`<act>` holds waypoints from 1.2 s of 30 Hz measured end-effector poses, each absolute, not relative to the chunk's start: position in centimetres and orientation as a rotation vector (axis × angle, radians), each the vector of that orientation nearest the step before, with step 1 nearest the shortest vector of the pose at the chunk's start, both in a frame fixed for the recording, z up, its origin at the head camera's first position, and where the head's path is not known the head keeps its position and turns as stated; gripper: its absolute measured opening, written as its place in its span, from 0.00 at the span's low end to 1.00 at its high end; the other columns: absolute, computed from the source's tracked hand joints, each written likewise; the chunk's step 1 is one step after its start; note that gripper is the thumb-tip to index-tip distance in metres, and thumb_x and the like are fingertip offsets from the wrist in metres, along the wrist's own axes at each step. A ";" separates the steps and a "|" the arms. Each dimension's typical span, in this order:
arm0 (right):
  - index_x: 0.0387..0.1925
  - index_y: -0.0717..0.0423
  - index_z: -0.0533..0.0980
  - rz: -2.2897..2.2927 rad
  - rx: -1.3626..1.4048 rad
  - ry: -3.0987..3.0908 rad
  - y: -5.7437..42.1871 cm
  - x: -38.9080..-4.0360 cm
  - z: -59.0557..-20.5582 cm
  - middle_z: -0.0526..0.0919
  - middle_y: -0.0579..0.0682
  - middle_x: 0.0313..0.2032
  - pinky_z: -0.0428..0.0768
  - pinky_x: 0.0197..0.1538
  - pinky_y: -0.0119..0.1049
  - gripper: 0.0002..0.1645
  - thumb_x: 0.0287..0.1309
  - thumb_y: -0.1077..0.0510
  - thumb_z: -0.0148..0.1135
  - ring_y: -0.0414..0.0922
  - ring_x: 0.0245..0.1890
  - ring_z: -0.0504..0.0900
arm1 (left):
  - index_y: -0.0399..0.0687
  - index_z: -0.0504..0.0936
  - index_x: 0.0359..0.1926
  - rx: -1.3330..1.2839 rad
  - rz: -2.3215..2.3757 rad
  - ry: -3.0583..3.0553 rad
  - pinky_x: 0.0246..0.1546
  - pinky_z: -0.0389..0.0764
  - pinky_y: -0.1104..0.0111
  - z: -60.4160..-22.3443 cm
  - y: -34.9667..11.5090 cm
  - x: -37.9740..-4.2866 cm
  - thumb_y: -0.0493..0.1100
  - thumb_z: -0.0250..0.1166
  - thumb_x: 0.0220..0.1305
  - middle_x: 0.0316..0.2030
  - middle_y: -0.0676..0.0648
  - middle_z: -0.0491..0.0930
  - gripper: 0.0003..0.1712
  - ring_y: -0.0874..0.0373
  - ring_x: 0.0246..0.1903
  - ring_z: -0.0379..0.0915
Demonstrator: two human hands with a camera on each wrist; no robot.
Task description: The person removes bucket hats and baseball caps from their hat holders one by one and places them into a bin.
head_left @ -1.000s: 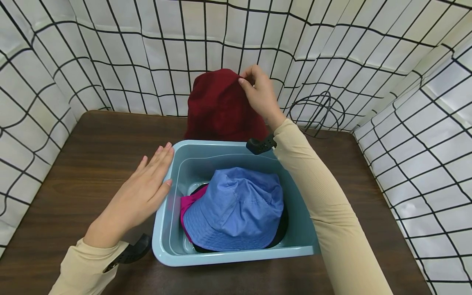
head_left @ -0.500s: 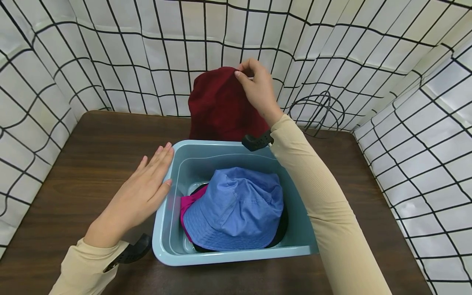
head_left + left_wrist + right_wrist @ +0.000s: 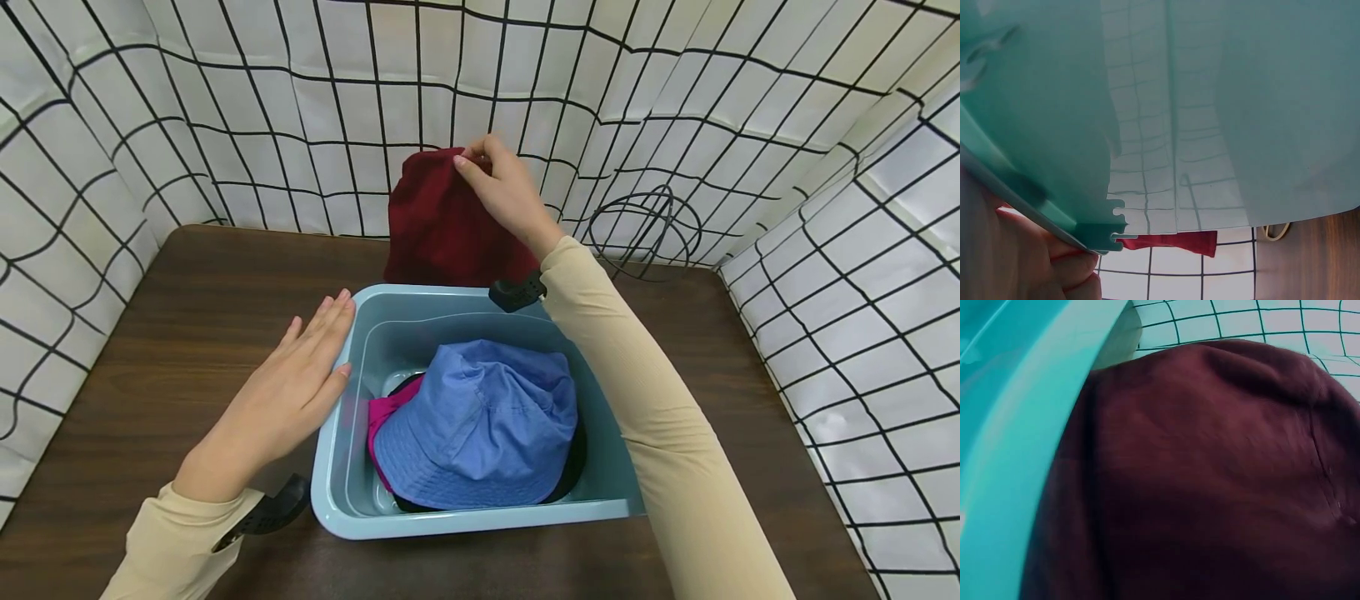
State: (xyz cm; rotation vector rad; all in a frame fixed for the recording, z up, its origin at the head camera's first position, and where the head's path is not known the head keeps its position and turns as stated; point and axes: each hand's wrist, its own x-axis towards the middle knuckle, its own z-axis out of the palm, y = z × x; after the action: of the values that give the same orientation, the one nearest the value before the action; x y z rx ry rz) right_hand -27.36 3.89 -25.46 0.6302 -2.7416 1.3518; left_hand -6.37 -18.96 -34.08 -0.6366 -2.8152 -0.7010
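My right hand (image 3: 510, 187) pinches the top of a dark red cloth hat (image 3: 450, 229) between thumb and fingers. That hat stands behind the light blue plastic bin (image 3: 480, 527), its lower part hidden by the bin's back rim. Up close, the right wrist view shows the red fabric (image 3: 1210, 456) beside the bin's rim. My left hand (image 3: 288, 392) rests with straight fingers along the bin's left rim. Inside the bin a blue bucket hat (image 3: 480, 425) lies crown up, partly covering a magenta hat (image 3: 381, 417) and a black brim (image 3: 576, 467).
The bin stands on a dark brown wooden table (image 3: 202, 333). White walls with a black grid (image 3: 337, 108) enclose its back and sides. A loose coil of black cable (image 3: 648, 225) lies at the back right, near the table's far edge.
My right hand rises a little, then moves left and slightly down, pulling the red hat's top leftward with it. The left hand, the bin and the hats inside stay put.
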 end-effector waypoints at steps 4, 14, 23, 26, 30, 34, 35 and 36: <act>0.46 0.55 0.72 1.172 0.700 -2.742 3.6 -27.6 -25.5 0.78 0.48 0.46 0.72 0.45 0.28 0.21 0.59 0.46 0.61 0.40 0.44 0.75 | 0.40 0.46 0.73 -0.629 -0.703 -2.817 0.68 0.42 0.49 -34.0 -18.9 -6.3 0.44 0.52 0.66 0.72 0.40 0.47 0.39 0.44 0.71 0.40; 0.31 0.57 0.75 0.968 0.680 -2.585 2.4 -27.6 -25.3 0.72 0.49 0.32 0.65 0.37 0.30 0.12 0.62 0.52 0.59 0.41 0.34 0.67 | 0.40 0.47 0.73 -0.630 -0.712 -2.814 0.68 0.41 0.48 -34.1 -18.9 -6.3 0.44 0.52 0.66 0.72 0.39 0.47 0.39 0.43 0.71 0.41; 0.26 0.57 0.73 1.493 0.544 -2.342 2.2 -27.7 -25.6 0.75 0.47 0.28 0.68 0.35 0.27 0.09 0.61 0.58 0.60 0.39 0.30 0.71 | 0.40 0.47 0.73 -0.633 -0.717 -2.812 0.68 0.42 0.47 -34.1 -18.9 -6.3 0.44 0.52 0.66 0.72 0.39 0.48 0.39 0.43 0.71 0.41; 0.28 0.57 0.72 1.505 0.529 -2.333 2.1 -27.6 -25.5 0.74 0.47 0.27 0.67 0.34 0.27 0.09 0.62 0.58 0.59 0.39 0.29 0.70 | 0.39 0.47 0.73 -0.637 -0.718 -2.811 0.68 0.41 0.48 -34.1 -18.9 -6.4 0.44 0.52 0.66 0.72 0.39 0.48 0.39 0.42 0.70 0.41; 0.35 0.58 0.71 1.359 0.522 -2.438 2.0 -27.5 -25.5 0.72 0.47 0.29 0.65 0.34 0.28 0.10 0.65 0.55 0.55 0.40 0.30 0.68 | 0.39 0.47 0.73 -0.635 -0.720 -2.809 0.68 0.42 0.47 -34.1 -18.9 -6.4 0.44 0.52 0.66 0.72 0.39 0.48 0.39 0.42 0.70 0.41; 0.39 0.57 0.70 1.293 0.474 -2.535 1.7 -27.6 -25.4 0.71 0.48 0.32 0.65 0.34 0.28 0.12 0.64 0.52 0.56 0.41 0.32 0.68 | 0.40 0.47 0.73 -0.630 -0.722 -2.809 0.67 0.43 0.46 -34.1 -18.9 -6.3 0.44 0.53 0.65 0.72 0.39 0.48 0.40 0.42 0.70 0.41; 0.40 0.57 0.71 1.283 0.468 -2.557 1.7 -27.6 -25.4 0.72 0.48 0.32 0.66 0.34 0.29 0.13 0.63 0.51 0.58 0.42 0.32 0.69 | 0.40 0.47 0.73 -0.629 -0.722 -2.810 0.67 0.42 0.47 -34.1 -18.9 -6.3 0.44 0.53 0.65 0.72 0.39 0.48 0.40 0.42 0.70 0.41; 0.41 0.57 0.72 1.267 0.464 -2.580 1.7 -27.6 -25.3 0.73 0.49 0.34 0.67 0.35 0.29 0.15 0.62 0.50 0.59 0.41 0.33 0.70 | 0.40 0.47 0.73 -0.628 -0.720 -2.810 0.67 0.42 0.47 -34.1 -18.9 -6.3 0.44 0.53 0.66 0.72 0.39 0.48 0.40 0.42 0.70 0.41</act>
State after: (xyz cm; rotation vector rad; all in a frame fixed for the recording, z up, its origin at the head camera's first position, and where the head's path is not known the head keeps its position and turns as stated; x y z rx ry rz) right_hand -27.64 1.65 -25.34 0.4644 -2.5801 1.2672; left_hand -6.34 -18.89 -34.14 -0.6280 -2.8100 -0.7204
